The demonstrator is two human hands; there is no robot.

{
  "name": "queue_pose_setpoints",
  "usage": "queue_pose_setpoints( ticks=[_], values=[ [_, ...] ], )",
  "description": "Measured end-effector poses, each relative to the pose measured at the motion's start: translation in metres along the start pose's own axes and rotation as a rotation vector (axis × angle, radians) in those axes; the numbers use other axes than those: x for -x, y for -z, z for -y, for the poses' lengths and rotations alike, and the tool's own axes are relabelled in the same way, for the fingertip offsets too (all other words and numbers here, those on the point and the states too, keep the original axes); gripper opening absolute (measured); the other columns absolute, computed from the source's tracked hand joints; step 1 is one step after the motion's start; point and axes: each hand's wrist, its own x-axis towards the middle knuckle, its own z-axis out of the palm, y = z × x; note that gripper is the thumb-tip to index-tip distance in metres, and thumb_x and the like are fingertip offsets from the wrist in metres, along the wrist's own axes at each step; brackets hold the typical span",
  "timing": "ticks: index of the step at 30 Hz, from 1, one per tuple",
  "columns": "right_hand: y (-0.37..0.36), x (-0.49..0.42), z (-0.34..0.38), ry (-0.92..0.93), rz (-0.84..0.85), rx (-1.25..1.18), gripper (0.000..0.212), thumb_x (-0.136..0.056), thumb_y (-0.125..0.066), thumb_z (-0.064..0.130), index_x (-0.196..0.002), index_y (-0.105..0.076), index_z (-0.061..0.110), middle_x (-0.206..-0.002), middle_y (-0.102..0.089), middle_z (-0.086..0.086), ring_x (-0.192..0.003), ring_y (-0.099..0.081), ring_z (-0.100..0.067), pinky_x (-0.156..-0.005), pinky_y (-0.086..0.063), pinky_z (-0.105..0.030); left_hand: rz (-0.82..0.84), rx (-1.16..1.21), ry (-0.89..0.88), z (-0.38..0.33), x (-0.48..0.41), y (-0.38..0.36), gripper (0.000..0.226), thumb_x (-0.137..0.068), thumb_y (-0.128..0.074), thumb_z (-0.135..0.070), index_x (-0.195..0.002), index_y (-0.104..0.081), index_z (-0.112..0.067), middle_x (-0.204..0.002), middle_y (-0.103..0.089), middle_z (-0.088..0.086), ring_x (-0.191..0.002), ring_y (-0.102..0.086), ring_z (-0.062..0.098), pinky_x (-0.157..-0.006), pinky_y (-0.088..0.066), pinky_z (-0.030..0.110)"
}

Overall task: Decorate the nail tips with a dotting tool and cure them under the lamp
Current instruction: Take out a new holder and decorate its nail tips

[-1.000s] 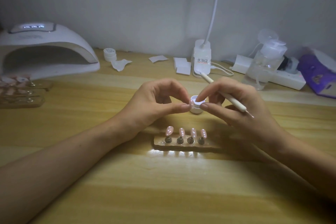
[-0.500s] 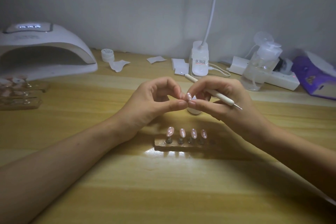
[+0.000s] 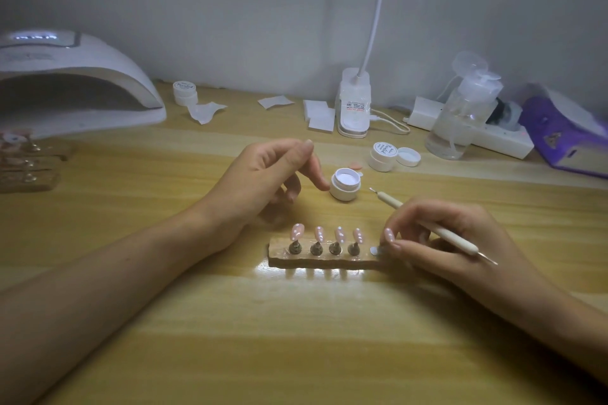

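Note:
A wooden nail stand [image 3: 329, 261] lies in the middle of the table with several pink dotted nail tips [image 3: 339, 235] on small pegs. My right hand [image 3: 437, 237] pinches another pink nail tip [image 3: 389, 235] at the stand's right end, beside a bare white pad [image 3: 374, 251]. The same hand holds the white dotting tool [image 3: 427, 227] across its fingers. My left hand [image 3: 266, 174] hovers with loosely curled fingers and holds nothing, just left of an open white gel pot [image 3: 345, 183]. The white curing lamp [image 3: 72, 82] stands at the far left.
More stands with nail tips [image 3: 23, 164] lie by the lamp. A second gel pot [image 3: 383, 156] with its lid [image 3: 408, 156] off, a third pot [image 3: 185, 92], paper wipes [image 3: 317, 115], a desk lamp base [image 3: 353, 105], a pump bottle [image 3: 460, 115], a power strip and a purple box [image 3: 566, 138] line the back.
Both hands were together above the gel pot with the nail tip between them. My right hand has come down to the stand's right end with the tip; my left hand has let go.

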Motion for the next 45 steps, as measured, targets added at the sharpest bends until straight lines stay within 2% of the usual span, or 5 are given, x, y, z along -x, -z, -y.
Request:
queue_pose_setpoints(
  ticks=[12, 26, 35, 41, 45],
  values=[
    [-0.006, -0.003, -0.004, 0.02, -0.019, 0.056, 0.012, -0.083, -0.078, 0.013, -0.079, -0.071, 0.022, -0.062, -0.054, 0.008, -0.055, -0.046, -0.003, -0.056, -0.033, -0.008, -0.004, 0.017, 0.004, -0.002, 0.001, -0.001, 0.035, -0.093, -0.047, -0.041, -0.075, -0.063, -0.015, -0.084, -0.073, 0.0, -0.053, -0.046, 0.006, -0.048, -0.035, 0.011],
    [0.008, -0.05, 0.051, 0.251, -0.06, 0.312, 0.018, -0.099, -0.054, 0.025, -0.1, -0.07, 0.019, -0.088, -0.064, 0.019, -0.086, -0.064, -0.011, -0.072, -0.051, -0.027, -0.01, 0.129, -0.038, -0.002, 0.003, 0.006, 0.023, -0.09, -0.062, -0.044, -0.102, -0.076, -0.031, -0.089, -0.071, -0.008, -0.057, -0.043, 0.004, -0.051, -0.033, 0.011],
    [-0.034, -0.088, 0.088, 0.348, 0.02, 0.867, 0.047, -0.095, -0.024, 0.039, -0.114, -0.065, 0.027, -0.093, -0.067, 0.007, -0.078, -0.047, -0.016, -0.054, -0.041, -0.031, -0.056, 0.474, 0.064, -0.001, -0.003, 0.019, 0.019, -0.072, -0.075, -0.044, -0.069, -0.075, -0.025, -0.062, -0.057, -0.013, -0.052, -0.045, 0.0, -0.047, -0.037, 0.011],
    [-0.032, -0.087, 0.077, 0.524, -0.022, 0.944, 0.042, -0.083, -0.067, 0.005, -0.124, -0.064, 0.016, -0.082, -0.066, 0.003, -0.069, -0.058, -0.021, -0.041, -0.049, -0.037, -0.067, 0.627, 0.141, -0.002, -0.004, 0.024, 0.011, -0.081, -0.07, -0.034, -0.076, -0.072, -0.025, -0.073, -0.058, -0.011, -0.054, -0.046, 0.004, -0.049, -0.038, 0.016],
    [-0.003, -0.067, 0.045, 0.363, -0.075, 0.71, 0.047, -0.088, -0.061, 0.022, -0.132, -0.048, 0.031, -0.081, -0.053, 0.013, -0.059, -0.046, -0.008, -0.052, -0.044, -0.025, -0.124, 0.674, 0.191, -0.004, -0.005, 0.023, 0.014, -0.084, -0.059, -0.032, -0.075, -0.066, -0.024, -0.074, -0.059, -0.008, -0.056, -0.046, 0.006, -0.053, -0.035, 0.019]
  ],
)
